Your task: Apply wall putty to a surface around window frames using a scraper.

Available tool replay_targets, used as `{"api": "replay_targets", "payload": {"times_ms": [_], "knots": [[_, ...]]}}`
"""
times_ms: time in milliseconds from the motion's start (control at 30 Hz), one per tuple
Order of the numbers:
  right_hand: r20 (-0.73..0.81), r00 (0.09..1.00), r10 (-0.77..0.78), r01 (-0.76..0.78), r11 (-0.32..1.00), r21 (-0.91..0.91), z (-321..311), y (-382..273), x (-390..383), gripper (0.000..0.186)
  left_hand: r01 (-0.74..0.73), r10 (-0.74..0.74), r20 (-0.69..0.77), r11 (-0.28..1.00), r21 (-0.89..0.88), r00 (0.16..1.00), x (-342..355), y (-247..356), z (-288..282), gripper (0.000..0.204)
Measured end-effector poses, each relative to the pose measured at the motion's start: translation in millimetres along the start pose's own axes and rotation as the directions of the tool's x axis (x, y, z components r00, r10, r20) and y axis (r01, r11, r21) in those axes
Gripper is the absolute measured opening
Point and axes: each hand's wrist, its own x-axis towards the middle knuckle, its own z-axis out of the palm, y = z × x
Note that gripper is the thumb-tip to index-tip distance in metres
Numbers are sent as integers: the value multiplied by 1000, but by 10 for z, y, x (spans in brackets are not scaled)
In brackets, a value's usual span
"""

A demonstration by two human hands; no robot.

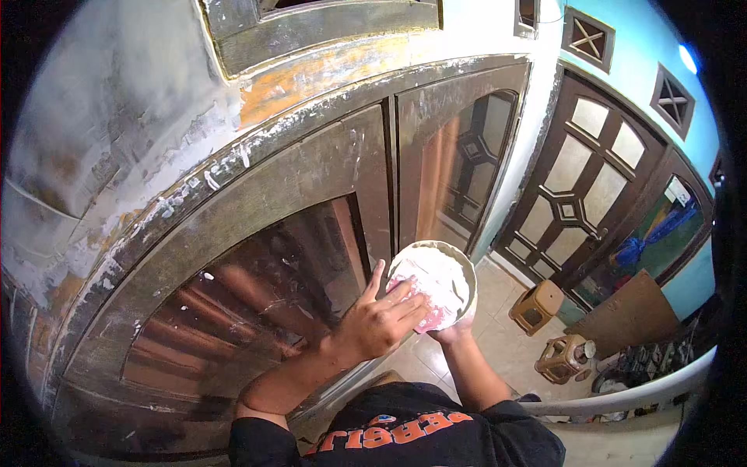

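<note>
A round bowl [470, 274] of thick white paste [440, 272] is in front of me, to the left of the tiled floor. My right hand [459, 327] holds it from below at the near side, its fingers mostly hidden under the bowl. My left hand [383, 317] reaches over the near left rim, one finger sticking up and the others bent onto a pink flat piece [437, 316] smeared with the paste. Its exact kind I cannot make out. Close by on the left are brown wooden window frames [257, 179] with white smears along their upper edges.
The bare, patchy plaster wall [140, 117] rises at the left. Two brown plastic stools [537, 306] stand on the tiled floor [498, 311], near a leaning brown board [634, 315]. A brown door [580, 187] is at the right. A pale rail [622, 401] curves along the lower right.
</note>
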Motion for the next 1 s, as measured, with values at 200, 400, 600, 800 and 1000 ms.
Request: {"api": "replay_targets", "payload": {"times_ms": [200,400,600,800,1000], "knots": [[-130,989,-75,67,996,-60,-149,-66,-10,73,45,-43,21,989,-139,999,-7,-94,-297,50],[-198,974,-113,102,993,-65,-138,-166,-14,72,141,-330,-274,831,-538,903,-212,-276,-256,43],[-189,982,-13,1,998,-66,-11,-202,72,60,278,-785,170,3,-961,596,-420,-636,944,42],[-240,970,47,-80,988,-132,-260,-374,101,57,125,-488,506,-620,-774,711,-22,-682,1535,84],[-373,916,-145,-32,903,-429,-350,-519,132,53,134,-574,480,-539,-832,663,186,-415,1119,84]]}}
